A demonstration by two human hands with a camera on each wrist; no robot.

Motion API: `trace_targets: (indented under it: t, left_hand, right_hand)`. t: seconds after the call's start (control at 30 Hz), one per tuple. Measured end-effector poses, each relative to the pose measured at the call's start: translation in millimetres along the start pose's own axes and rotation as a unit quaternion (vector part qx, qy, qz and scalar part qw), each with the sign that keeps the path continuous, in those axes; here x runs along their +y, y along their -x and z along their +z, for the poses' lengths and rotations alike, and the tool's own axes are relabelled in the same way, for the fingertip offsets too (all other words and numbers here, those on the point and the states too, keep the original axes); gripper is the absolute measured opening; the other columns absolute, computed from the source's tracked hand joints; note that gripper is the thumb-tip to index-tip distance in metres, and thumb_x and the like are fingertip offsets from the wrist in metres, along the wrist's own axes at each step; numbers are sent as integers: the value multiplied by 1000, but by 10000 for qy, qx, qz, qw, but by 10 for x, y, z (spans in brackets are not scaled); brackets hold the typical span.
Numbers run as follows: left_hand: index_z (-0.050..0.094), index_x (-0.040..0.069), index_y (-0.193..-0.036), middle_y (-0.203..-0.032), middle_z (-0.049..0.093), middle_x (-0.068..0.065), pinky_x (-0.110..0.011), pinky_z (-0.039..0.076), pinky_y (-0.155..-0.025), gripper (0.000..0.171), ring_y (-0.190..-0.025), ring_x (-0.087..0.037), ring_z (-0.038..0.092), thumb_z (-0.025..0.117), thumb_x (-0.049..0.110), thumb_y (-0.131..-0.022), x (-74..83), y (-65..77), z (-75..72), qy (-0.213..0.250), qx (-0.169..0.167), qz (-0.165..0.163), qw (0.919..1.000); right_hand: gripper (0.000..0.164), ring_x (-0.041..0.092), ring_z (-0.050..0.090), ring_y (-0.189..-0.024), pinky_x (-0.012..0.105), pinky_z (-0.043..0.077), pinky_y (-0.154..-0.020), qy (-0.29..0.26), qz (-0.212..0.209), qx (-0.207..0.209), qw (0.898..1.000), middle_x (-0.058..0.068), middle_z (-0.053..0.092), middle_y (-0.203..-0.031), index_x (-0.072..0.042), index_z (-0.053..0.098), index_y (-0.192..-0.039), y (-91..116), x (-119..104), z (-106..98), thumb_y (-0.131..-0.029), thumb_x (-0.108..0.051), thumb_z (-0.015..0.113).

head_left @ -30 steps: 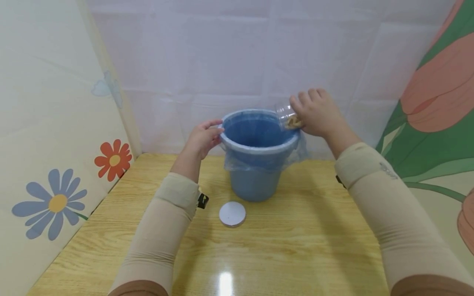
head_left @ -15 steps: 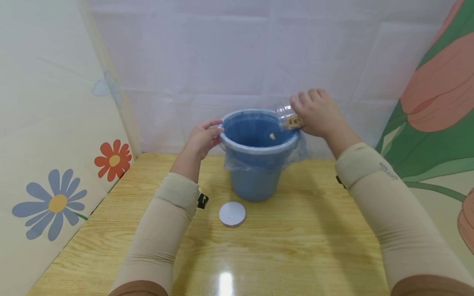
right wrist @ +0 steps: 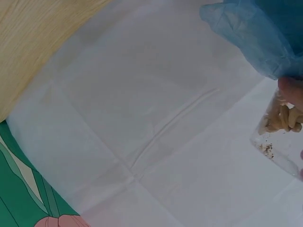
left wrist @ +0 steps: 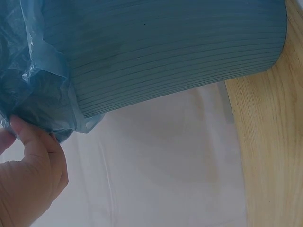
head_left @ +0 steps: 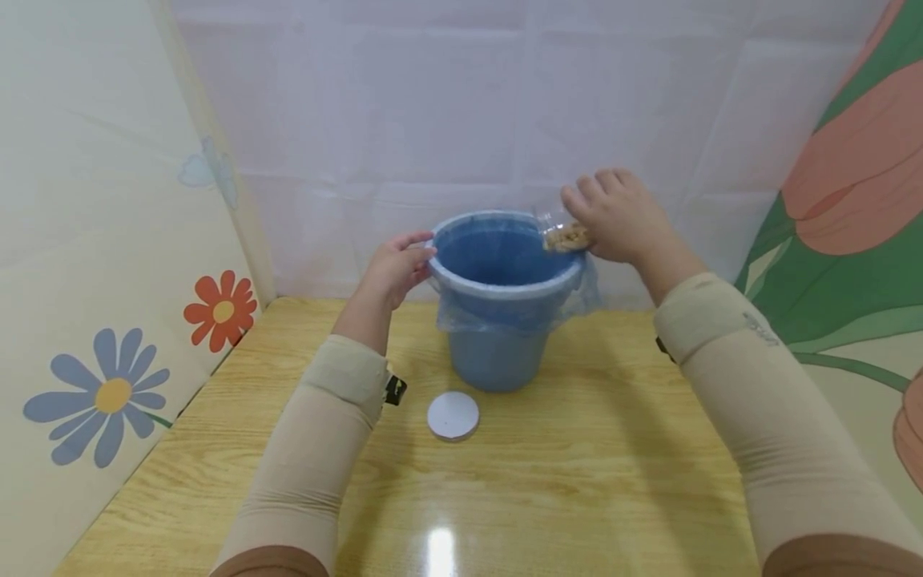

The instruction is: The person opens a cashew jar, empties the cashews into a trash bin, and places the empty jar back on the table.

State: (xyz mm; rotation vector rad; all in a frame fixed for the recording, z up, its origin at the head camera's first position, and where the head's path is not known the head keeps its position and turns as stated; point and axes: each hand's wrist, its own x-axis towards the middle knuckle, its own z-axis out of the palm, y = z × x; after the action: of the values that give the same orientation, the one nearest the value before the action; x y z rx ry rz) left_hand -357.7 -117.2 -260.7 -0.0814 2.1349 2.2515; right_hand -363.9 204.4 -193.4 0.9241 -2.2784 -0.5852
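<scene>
A blue trash can [head_left: 497,353] stands upright on the table, lined with a thin blue plastic bag [left wrist: 47,61] folded over its rim. My left hand [head_left: 399,271] pinches the can's left rim and the bag there between thumb and fingers. At the right rim my right hand [head_left: 613,216] grips a clear jar [head_left: 551,215], tipped nearly on its side with its mouth toward the can's inside. Tan, curved nut-like pieces [right wrist: 284,117] lie inside the jar, and brown crumbs [right wrist: 266,150] cling near its base. The bottom of the can's inside is hidden.
A round white lid [head_left: 453,415] lies on the wood-grain table [head_left: 577,481] in front of the can. Behind stands a white cloth backdrop [head_left: 389,96]. Flower-printed panels [head_left: 108,240] flank the table on both sides.
Half a second ago one tan piece was falling inside the can; now none is seen in the air. The pieces in the jar have shifted toward its mouth. My left hand stays put.
</scene>
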Motion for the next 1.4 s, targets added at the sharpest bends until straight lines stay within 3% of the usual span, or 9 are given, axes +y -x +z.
trace_targets:
  t: [0.47, 0.97, 1.27, 1.4]
  left_hand:
    - [54, 15, -127, -120, 54, -9, -28, 48, -86, 39, -92, -15, 56, 58, 8, -89, -4, -1, 5, -14, -19, 19, 10000]
    - [54, 15, -127, -120, 53, -10, -27, 48, -85, 39, -91, -15, 56, 58, 9, -89, -5, 5, -2, -5, 4, 24, 10000]
    - [54, 14, -126, -119, 54, -10, -26, 49, -83, 39, -90, -15, 56, 59, 9, -88, -10, -4, -1, -9, 10, 44, 10000]
    - [55, 15, -126, -118, 54, -9, -27, 49, -84, 38, -91, -15, 56, 59, 9, -89, -5, -10, 1, -52, 16, 48, 10000]
  right_hand:
    - [80, 44, 42, -108, 57, 31, -98, -105, 106, -173, 9997, 25, 43, -119, -1, 33, -131, 31, -4, 23, -70, -32, 76]
    - [79, 43, 44, -105, 56, 35, -96, -44, 133, 83, 9999, 24, 46, -117, -1, 36, -128, 23, -8, 37, -69, -31, 78]
    - [75, 42, 48, -99, 54, 39, -90, 327, -439, 679, 9962, 24, 51, -109, 0, 44, -123, 19, 22, 46, -63, -27, 81]
    - [79, 42, 46, -101, 54, 38, -90, 552, -533, 643, 9950, 24, 49, -110, -1, 42, -123, 20, 17, 35, -62, -28, 82]
